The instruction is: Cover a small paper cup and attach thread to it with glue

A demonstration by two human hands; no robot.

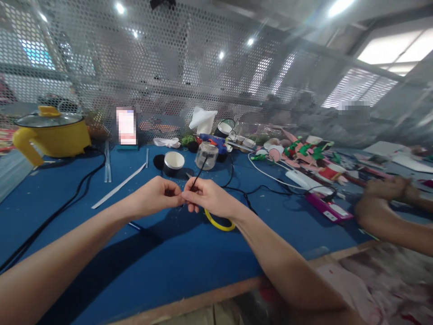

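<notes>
Above the blue table, my left hand [163, 194] and my right hand [208, 196] meet at the fingertips, both closed in a pinch. From my right fingers a thin black strand [199, 175], stiff or pulled straight, slants up toward a clear glass jar [206, 155]; whether it is cord or wire I cannot tell. What my left fingertips pinch is hidden. Below my right hand lies a yellow looped handle [220, 224], apparently of scissors, partly covered by the hand. A black-and-white cup [173, 163] stands just beyond my left hand, beside a dark fuzzy ball [158, 161].
A yellow electric pot [52, 135] and its cable stand left, near a lit phone [126, 126]. A blue glue gun [214, 142] lies behind the jar. To the right are a purple power strip [329, 208], colourful craft pieces [307, 153] and another person's hands [385, 192].
</notes>
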